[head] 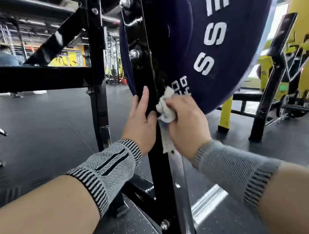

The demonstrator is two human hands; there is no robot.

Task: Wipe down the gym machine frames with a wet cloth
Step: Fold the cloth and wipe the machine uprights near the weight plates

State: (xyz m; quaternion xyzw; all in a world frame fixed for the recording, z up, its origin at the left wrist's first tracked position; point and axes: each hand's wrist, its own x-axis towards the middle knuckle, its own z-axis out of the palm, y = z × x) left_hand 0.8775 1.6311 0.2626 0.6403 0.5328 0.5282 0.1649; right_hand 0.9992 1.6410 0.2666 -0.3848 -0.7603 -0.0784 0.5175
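The left hand (142,118) rests on the black upright post (142,64) of the machine frame, fingers straight along its face and thumb hooked round its edge, while the right hand (188,121) grips a bunched white cloth (165,109) against the post's right edge. A dark weight plate (218,38) (white lettering) hangs just behind the post, crowding the cloth. A black crossbar (29,76) runs left; yellow-and-black equipment (282,67) stands well apart at right.
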